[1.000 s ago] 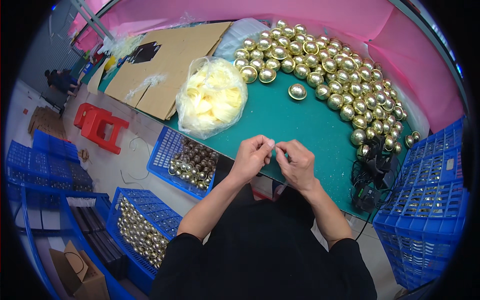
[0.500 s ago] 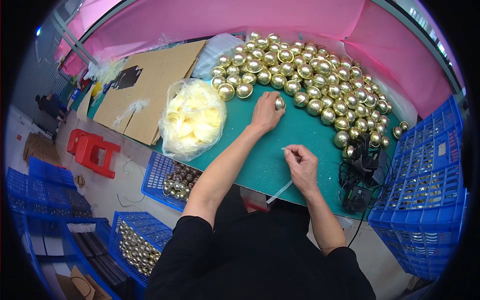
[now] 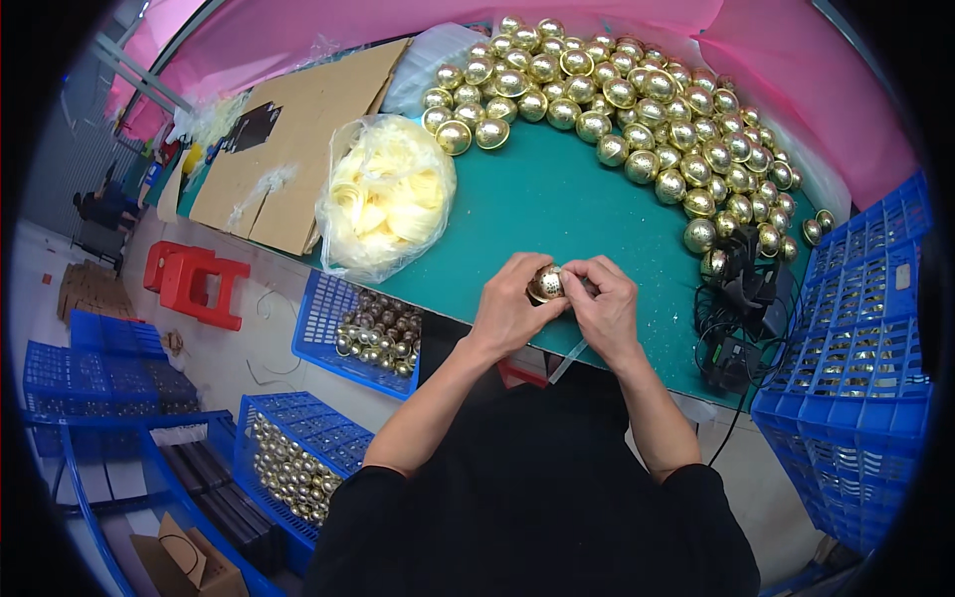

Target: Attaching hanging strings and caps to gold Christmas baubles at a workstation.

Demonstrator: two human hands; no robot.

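Close to the table's front edge, my left hand [image 3: 511, 304] is closed around a gold, perforated-looking metal ball [image 3: 547, 284]. Pressed up against the ball's right side, my right hand [image 3: 605, 304] is closed in a pinch. A narrow translucent strip [image 3: 569, 360] hangs from below that hand toward the edge; its upper end is hidden by the fingers. Many similar gold balls [image 3: 642, 164] lie heaped in an arc along the back and right of the green table [image 3: 517, 214].
Left of my hands sits a clear bag of pale yellow strips [image 3: 388, 199], beside flat cardboard [image 3: 288, 149]. Black cabled devices [image 3: 736, 353] lie at the right, near stacked blue crates [image 3: 846, 368]. Below left are blue crates of balls [image 3: 298, 448] and a red stool [image 3: 197, 284].
My left hand has drawn a gold ball back from the pile's edge toward me. My right hand has met it at the ball, the strip still hanging below.
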